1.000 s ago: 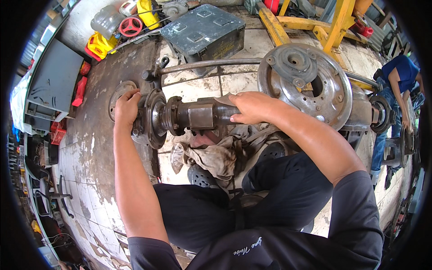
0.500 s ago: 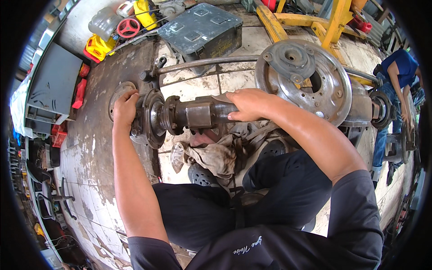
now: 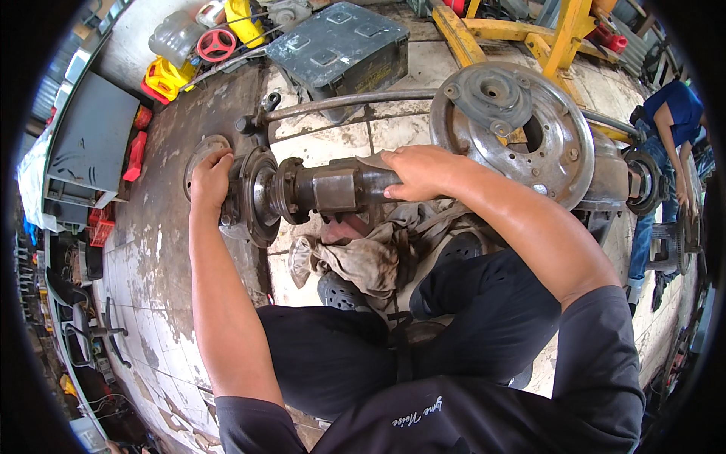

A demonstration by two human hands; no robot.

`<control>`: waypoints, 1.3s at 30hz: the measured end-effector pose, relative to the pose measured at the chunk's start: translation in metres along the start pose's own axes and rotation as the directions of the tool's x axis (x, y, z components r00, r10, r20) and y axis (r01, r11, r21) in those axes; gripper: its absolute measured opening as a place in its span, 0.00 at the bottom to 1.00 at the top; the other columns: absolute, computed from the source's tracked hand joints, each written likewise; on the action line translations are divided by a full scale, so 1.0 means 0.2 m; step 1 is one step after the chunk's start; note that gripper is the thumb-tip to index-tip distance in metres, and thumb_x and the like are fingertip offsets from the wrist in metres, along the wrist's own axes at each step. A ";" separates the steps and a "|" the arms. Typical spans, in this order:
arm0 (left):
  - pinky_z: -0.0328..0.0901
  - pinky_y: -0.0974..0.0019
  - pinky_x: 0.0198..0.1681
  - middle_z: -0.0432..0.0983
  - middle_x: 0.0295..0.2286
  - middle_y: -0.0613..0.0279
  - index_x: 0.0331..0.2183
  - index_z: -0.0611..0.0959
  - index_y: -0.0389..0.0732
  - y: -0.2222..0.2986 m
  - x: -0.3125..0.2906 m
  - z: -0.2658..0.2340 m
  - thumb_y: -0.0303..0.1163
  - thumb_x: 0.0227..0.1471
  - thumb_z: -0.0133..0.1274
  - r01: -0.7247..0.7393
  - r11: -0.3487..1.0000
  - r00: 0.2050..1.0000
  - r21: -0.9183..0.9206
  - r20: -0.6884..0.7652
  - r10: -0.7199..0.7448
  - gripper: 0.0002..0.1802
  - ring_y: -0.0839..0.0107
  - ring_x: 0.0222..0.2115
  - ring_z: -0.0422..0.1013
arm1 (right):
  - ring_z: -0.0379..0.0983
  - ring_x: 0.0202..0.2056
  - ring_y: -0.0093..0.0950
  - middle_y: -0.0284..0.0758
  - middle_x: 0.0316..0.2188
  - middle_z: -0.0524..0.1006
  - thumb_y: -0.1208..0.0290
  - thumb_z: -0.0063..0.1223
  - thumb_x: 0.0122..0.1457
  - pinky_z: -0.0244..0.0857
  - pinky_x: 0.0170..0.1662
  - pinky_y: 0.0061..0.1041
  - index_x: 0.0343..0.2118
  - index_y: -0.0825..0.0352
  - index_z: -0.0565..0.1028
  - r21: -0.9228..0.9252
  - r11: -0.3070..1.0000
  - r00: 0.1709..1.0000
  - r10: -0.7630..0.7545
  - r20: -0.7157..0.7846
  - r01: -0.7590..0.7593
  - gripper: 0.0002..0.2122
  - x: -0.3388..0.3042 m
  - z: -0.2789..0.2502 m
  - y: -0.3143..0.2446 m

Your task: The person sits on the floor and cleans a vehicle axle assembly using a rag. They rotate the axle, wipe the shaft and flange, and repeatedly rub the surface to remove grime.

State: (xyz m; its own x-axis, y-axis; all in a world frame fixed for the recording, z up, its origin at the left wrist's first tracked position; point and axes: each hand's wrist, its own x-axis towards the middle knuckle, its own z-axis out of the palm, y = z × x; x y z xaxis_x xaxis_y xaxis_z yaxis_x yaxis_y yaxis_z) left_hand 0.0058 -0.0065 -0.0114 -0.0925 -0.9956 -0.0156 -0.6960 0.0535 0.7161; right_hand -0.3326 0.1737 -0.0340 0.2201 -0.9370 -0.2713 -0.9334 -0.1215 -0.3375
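Observation:
A dark, greasy vehicle axle (image 3: pixel 333 188) lies crosswise in front of me, with a round flanged hub (image 3: pixel 261 198) toward its left end. My left hand (image 3: pixel 211 181) is closed over the metal at that end, fingers curled around the edge of a round plate (image 3: pixel 198 157). On the axle tube rests my right hand (image 3: pixel 423 172), wrapped over the top with the thumb on the near side. From under its fingers pokes a thin grey-brown sheet (image 3: pixel 370 161), pressed against the tube; most of it is hidden. A large round backing plate (image 3: pixel 563 163) stands beyond my right wrist.
Dirty rags (image 3: pixel 363 261) lie under the axle by my shoes. Behind it are a long metal rod (image 3: pixel 348 100), a dark metal box (image 3: pixel 333 53) and a yellow steel frame (image 3: pixel 461 38). A grey cabinet (image 3: pixel 91 144) stands left; another person (image 3: pixel 669 121) bends at far right.
The view has shifted very slightly. Both hands stay at the same places on the axle, with the sheet still under my right fingers.

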 end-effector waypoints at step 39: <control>0.63 0.66 0.51 0.82 0.41 0.55 0.45 0.85 0.41 -0.01 0.01 0.01 0.40 0.52 0.55 0.002 1.000 1.000 0.024 -0.015 -0.002 0.20 0.65 0.45 0.75 | 0.69 0.54 0.48 0.56 0.54 0.70 0.52 0.55 0.58 0.65 0.57 0.38 0.60 0.80 0.60 -0.013 0.997 0.993 0.071 0.093 -0.071 0.37 -0.02 -0.01 -0.05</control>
State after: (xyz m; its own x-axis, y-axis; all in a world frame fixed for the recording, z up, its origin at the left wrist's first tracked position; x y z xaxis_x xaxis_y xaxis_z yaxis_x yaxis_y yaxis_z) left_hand 0.0054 -0.0079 -0.0135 -0.0801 -0.9968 -0.0062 -0.7129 0.0530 0.6993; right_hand -0.3247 0.1782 -0.0283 0.1783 -0.9087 -0.3776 -0.9501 -0.0591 -0.3063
